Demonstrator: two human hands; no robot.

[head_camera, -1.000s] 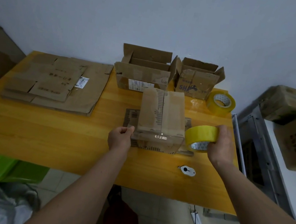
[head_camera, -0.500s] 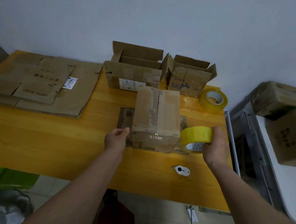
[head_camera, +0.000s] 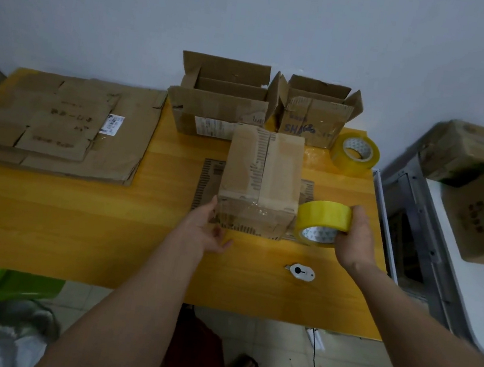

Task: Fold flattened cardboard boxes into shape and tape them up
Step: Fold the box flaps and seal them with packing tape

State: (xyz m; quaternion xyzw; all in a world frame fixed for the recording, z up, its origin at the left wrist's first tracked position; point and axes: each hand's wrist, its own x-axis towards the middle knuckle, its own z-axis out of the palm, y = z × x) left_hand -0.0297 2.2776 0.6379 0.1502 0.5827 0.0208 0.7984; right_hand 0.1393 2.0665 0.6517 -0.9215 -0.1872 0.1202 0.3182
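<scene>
Folded box (head_camera: 261,182) stands closed, shiny tape across its seam.

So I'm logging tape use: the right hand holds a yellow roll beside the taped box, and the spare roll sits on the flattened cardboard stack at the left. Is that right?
Not quite. The spare roll sits on the bare table at the far right, beside the open boxes, not on the flattened cardboard stack. The head view shows it. The right hand does hold a yellow roll beside the taped box.
</scene>
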